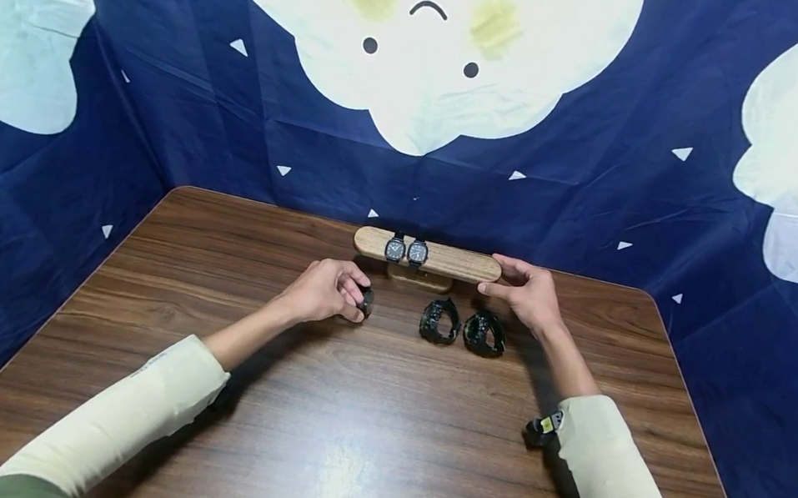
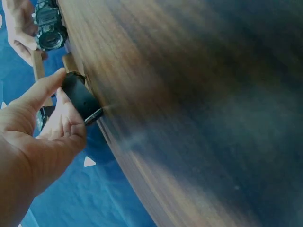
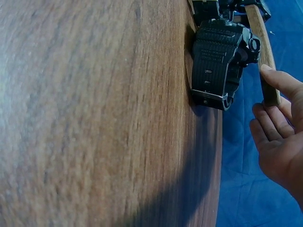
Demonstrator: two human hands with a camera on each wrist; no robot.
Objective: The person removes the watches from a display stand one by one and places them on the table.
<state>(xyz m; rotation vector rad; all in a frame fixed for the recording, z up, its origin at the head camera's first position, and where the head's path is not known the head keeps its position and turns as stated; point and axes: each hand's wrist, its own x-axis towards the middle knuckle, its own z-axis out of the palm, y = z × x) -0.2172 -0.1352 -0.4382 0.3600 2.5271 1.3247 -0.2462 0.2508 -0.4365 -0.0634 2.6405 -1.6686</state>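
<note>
My left hand (image 1: 325,290) pinches a black wristwatch (image 2: 81,98) by its strap, between thumb and fingers, just left of a wooden display stand (image 1: 461,264). In the head view most of that watch is hidden behind the fingers. The thumb and fingers of my right hand (image 1: 532,298) grip the right end of the stand's bar. Two black square-faced watches, a left one (image 1: 395,248) and a right one (image 1: 417,252), sit side by side on the bar, left of its middle.
Two chunky black watches, one nearer the middle (image 1: 439,322) and one farther right (image 1: 484,333), stand on the wooden table (image 1: 362,412) in front of the stand. A blue cloth (image 1: 580,197) with white clouds hangs behind the table's back edge.
</note>
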